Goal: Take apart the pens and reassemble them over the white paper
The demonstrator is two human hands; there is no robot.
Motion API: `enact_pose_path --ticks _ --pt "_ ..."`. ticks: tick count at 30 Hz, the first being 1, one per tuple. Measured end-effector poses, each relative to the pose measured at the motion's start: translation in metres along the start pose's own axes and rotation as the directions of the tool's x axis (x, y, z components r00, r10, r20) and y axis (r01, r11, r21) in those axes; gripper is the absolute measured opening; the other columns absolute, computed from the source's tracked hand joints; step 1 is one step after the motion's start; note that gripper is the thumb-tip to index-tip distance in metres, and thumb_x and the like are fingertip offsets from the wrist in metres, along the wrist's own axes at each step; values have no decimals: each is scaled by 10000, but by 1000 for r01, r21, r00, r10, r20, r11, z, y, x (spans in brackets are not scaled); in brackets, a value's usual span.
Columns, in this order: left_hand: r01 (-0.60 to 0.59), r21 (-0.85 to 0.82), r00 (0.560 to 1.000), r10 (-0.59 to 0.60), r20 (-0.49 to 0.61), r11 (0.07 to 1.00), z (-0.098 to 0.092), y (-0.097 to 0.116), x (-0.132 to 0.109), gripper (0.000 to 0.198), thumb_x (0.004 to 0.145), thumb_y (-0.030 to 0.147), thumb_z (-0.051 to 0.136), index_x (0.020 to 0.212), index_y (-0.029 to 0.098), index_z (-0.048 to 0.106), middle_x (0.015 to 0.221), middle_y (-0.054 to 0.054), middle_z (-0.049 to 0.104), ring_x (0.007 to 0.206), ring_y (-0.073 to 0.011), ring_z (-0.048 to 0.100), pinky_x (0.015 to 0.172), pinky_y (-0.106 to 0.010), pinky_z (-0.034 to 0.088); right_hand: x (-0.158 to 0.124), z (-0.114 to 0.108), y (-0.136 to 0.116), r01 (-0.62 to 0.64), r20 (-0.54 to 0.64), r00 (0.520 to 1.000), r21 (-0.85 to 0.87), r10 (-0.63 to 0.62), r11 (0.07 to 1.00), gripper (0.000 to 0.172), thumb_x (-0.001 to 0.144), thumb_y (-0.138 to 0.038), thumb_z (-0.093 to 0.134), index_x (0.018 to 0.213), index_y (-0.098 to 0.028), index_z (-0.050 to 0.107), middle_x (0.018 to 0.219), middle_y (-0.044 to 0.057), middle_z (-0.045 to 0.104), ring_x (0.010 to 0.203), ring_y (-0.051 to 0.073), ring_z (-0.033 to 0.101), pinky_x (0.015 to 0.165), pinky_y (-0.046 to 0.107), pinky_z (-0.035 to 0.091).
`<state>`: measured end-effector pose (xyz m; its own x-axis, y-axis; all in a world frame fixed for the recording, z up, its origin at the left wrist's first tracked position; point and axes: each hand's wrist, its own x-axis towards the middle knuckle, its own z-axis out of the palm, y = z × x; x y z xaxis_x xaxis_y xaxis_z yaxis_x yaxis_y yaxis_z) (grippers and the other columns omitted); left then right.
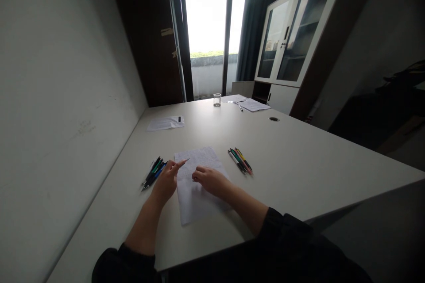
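My left hand [167,180] is closed, pinching a slim dark pen [186,161] between thumb and fingers above a sheet of paper [191,208]. The pen's thin end points away to the right; the rest is hidden by my fingers. Over the same sheet, my right hand [210,179] has its fingers curled together; a small pale bit shows under the fingertips, too small to name. Handwriting covers the sheet's upper part. Several pens [153,173] lie in a pile left of my left hand. Another group of pens [241,161], in several colours, lies side by side beyond my right hand.
On the white table [299,163], a paper with a small dark item [166,123] lies at the back left. A clear glass [217,100] stands near the far edge, beside more papers [254,105] and a pen [241,108]. A cable hole [274,119] is at the right.
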<state>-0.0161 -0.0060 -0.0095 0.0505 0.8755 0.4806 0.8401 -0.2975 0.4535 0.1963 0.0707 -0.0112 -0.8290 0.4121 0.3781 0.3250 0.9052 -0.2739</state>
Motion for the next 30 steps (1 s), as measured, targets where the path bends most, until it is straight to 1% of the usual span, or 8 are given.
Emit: enact_pose_path --ticks 4,8,14,17,20,22,26,30 --pt "14 -2 1000 -14 7 1000 -1 3 0 594 864 0 323 1353 279 512 955 -44 481 831 -152 516 822 -275 467 0 -1 -5 61 20 998 -38 -60 997 144 927 -153 550 996 -206 664 968 59 633 869 185 584 765 277 440" --pt "24 1 999 -24 24 1000 -2 4 0 604 855 -10 324 1350 277 518 960 -46 488 834 -153 518 826 -277 466 1 -2 -7 101 37 994 -41 -100 994 145 932 -168 547 1004 -210 665 968 57 628 891 185 569 772 276 435" --pt "14 6 1000 -14 19 1000 3 -2 -1 613 845 -10 346 1347 294 520 979 -42 489 859 -151 519 836 -266 459 2 3 -5 107 53 993 -47 -105 993 148 934 -198 568 1044 -220 665 1007 45 646 917 186 592 794 274 444" --pt "-2 6 1000 2 21 1000 5 -3 -1 606 848 -11 344 1347 287 519 976 -42 485 849 -152 517 834 -277 461 2 5 -2 80 27 996 -13 -80 997 146 935 -227 580 1049 -227 672 1019 39 654 932 184 610 816 270 452" --pt "-16 8 1000 16 21 1000 4 -2 0 599 847 -15 345 1341 274 519 956 -40 481 824 -154 512 818 -288 464 2 5 0 26 -23 999 24 -25 999 132 935 -248 587 1027 -223 679 1008 39 662 905 172 628 805 257 460" --pt "-25 -1 999 25 23 1000 3 -1 0 614 833 -30 340 1342 269 509 940 -37 482 807 -154 509 802 -288 465 2 1 2 -42 -79 996 56 47 998 116 939 -240 579 981 -214 684 965 39 668 846 157 633 768 247 462" --pt "-43 -36 998 45 32 998 3 -1 -1 588 816 -35 365 1317 243 498 945 -36 503 790 -156 513 788 -297 463 0 -7 8 -178 -216 953 169 213 969 81 921 -234 600 910 -200 672 902 34 671 748 136 615 709 241 461" --pt "-46 -68 997 50 66 997 7 -4 -3 496 823 -24 389 1229 224 529 991 -42 534 783 -154 532 770 -297 470 -1 -10 12 -221 -275 912 295 304 930 93 905 -273 623 956 -204 660 870 18 668 667 116 586 701 249 473"
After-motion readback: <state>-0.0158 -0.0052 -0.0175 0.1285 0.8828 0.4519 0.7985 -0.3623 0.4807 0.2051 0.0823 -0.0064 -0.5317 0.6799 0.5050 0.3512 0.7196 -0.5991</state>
